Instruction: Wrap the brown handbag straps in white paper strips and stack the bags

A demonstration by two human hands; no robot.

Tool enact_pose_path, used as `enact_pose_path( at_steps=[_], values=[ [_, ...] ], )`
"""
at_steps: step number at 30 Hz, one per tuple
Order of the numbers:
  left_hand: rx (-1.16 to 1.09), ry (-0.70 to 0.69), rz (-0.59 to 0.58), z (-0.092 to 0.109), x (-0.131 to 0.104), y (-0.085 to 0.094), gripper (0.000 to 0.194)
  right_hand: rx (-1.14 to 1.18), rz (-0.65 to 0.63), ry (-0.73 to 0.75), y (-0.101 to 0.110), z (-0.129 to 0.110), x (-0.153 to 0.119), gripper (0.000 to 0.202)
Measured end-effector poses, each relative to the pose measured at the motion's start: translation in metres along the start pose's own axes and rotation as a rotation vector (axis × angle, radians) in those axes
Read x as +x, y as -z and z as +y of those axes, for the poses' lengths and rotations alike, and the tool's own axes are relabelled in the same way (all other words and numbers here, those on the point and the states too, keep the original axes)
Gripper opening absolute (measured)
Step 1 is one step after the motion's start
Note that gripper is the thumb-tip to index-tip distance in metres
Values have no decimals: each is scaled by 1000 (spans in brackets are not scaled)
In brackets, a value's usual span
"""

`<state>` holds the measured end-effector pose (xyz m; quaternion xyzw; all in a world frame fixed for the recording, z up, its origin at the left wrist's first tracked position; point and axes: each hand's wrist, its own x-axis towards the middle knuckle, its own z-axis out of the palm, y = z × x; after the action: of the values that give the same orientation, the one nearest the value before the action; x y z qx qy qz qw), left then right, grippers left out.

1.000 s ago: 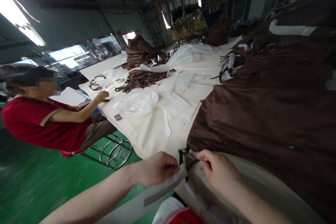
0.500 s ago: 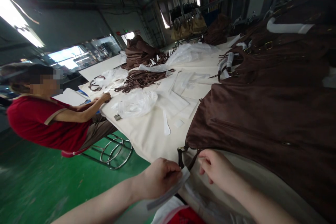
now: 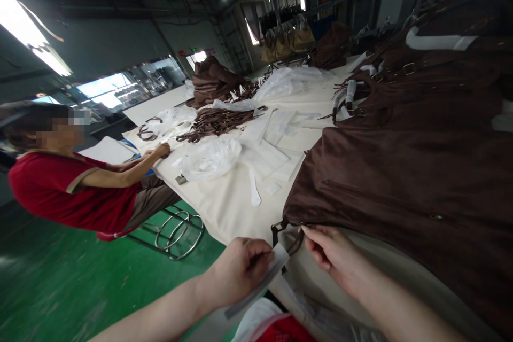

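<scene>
A dark brown bag [image 3: 377,181] lies on the table in front of me, with a metal ring [image 3: 276,226] at its near left corner. My left hand [image 3: 250,264] is closed around a strap wrapped in whitish translucent film [image 3: 260,288], just below that ring. Thumb and forefinger of my right hand [image 3: 328,251] pinch together at the bag's lower edge, on a thin brown strip [image 3: 296,245] beside the corner. The fingertips hide the strip's upper end.
Across the pale table [image 3: 224,214] lie crumpled clear plastic [image 3: 210,157], white sheets [image 3: 268,155], brown straps [image 3: 216,122] and piled brown bags [image 3: 212,83]. A co-worker in red [image 3: 76,192] sits at the left side. More brown bags [image 3: 420,75] crowd the right.
My right hand has moved slightly up and left, its fingertips now at the bag's edge. My left hand has risen a little with the wrapped strap.
</scene>
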<state>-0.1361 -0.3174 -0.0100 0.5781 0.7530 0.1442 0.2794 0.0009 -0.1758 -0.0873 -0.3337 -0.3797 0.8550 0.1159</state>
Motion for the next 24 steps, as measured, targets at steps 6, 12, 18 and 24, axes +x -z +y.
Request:
enact_pose_path(
  at_steps=[6, 12, 18, 24],
  values=[
    [-10, 3, 3, 0, 5, -7, 27, 76, 70, -36, -3, -4, -3, 23],
    [-18, -14, 61, 1, 19, -6, 28, 40, 21, 6, 0, 4, 3, 28],
    [6, -5, 70, 3, 37, -4, 27, -527, 93, 209, 4, 2, 7, 29],
    [59, 29, 72, 3, 50, -10, 26, -1187, 200, 396, 4, -14, -6, 28]
  ],
)
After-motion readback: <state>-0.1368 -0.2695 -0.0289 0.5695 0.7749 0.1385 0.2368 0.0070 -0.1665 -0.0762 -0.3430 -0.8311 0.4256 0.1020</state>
